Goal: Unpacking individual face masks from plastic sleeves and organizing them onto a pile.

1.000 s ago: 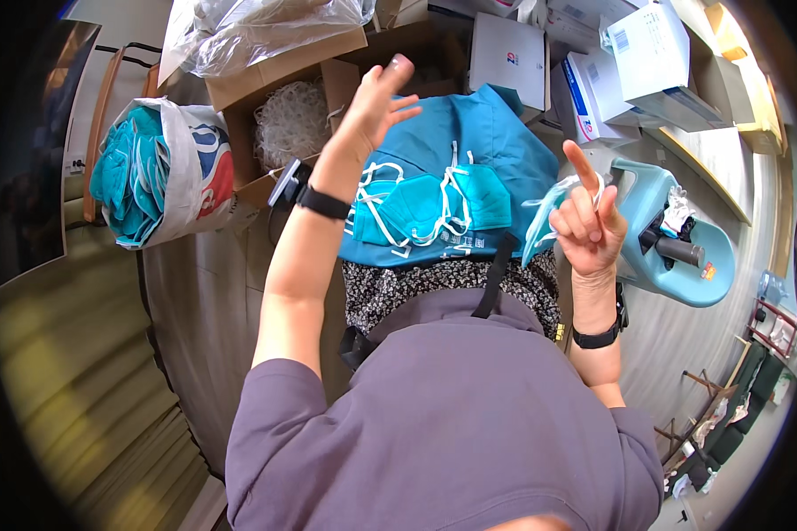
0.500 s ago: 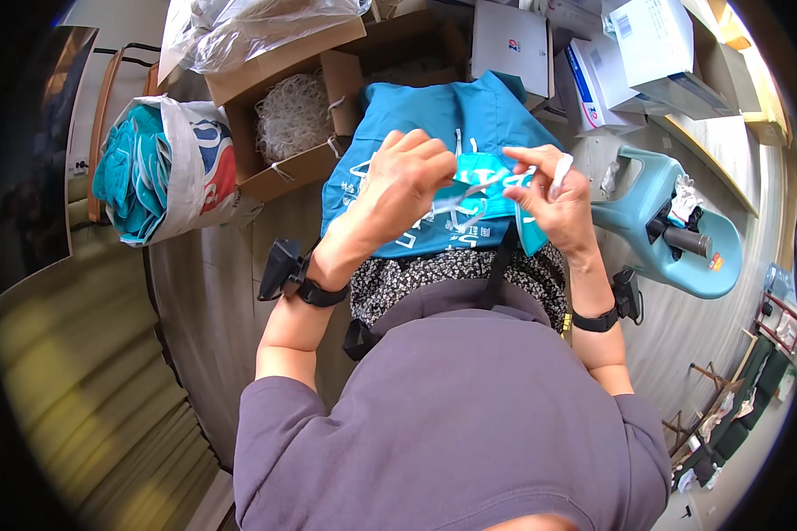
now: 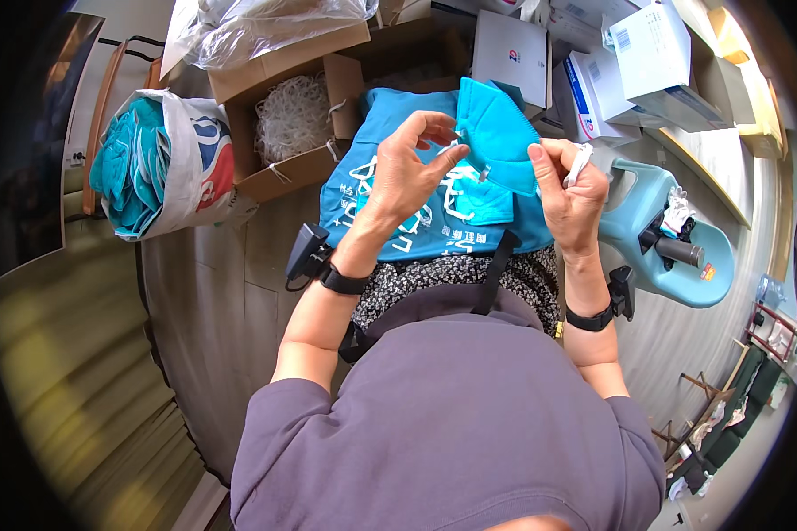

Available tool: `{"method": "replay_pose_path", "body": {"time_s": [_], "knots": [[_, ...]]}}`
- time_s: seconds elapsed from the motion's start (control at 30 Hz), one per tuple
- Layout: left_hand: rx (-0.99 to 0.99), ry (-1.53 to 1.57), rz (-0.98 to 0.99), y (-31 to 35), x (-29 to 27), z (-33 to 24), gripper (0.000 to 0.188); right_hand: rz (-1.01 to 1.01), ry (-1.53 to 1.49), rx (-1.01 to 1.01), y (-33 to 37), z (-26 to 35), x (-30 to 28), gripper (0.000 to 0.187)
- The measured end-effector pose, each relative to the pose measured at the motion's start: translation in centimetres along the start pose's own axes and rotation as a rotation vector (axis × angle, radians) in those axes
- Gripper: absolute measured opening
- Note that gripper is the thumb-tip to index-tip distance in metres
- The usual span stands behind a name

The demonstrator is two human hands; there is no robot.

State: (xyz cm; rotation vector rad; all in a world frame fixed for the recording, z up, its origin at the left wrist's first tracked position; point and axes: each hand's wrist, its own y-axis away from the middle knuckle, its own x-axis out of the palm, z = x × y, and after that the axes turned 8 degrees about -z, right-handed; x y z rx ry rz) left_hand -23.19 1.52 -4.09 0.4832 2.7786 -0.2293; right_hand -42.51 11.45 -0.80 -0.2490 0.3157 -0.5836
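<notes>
A teal folded face mask (image 3: 498,133) is held up over my lap. My right hand (image 3: 574,199) pinches its lower right corner between thumb and fingers, and a white elastic band (image 3: 580,163) hangs at those fingers. By the mask's left edge, my left hand (image 3: 403,177) is curled, thumb and forefinger close together at a thin white strap; its grip there is partly hidden. A second teal piece (image 3: 485,205), likely another mask, lies below on a blue printed cloth (image 3: 390,239) spread over my lap.
A white bag (image 3: 186,168) full of teal masks stands at the left. Behind it, a cardboard box (image 3: 279,177) contains a bundle of white elastic bands (image 3: 294,117). White boxes (image 3: 651,57) are stacked at the far right, above a light-blue plastic stool (image 3: 629,208) holding small items.
The mask has been raised and turned so its broad teal face shows. My left hand has loosened from a tight fist-like grip, and my right hand has shifted slightly right.
</notes>
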Motion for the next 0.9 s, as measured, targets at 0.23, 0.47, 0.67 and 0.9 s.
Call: {"method": "replay_pose_path", "body": {"time_s": [0.23,0.47,0.67,0.9], "knots": [[-0.050,0.085,0.029,-0.2,0.9,1.0,0.034,-0.003,-0.055,0.066,-0.2,-0.7,-0.6,0.013],[-0.347,0.522,0.097,0.3,1.6,1.6,0.028,-0.058,-0.057,0.106,-0.5,-1.0,-1.0,0.015],[-0.519,0.627,0.223,1.1,2.0,0.6,0.025,-0.135,-0.069,0.161,-0.6,-2.0,-0.7,0.015],[-0.531,0.574,0.288,2.1,3.7,-0.5,0.031,-0.163,-0.093,0.198,-0.8,-3.1,-0.6,0.016]]}}
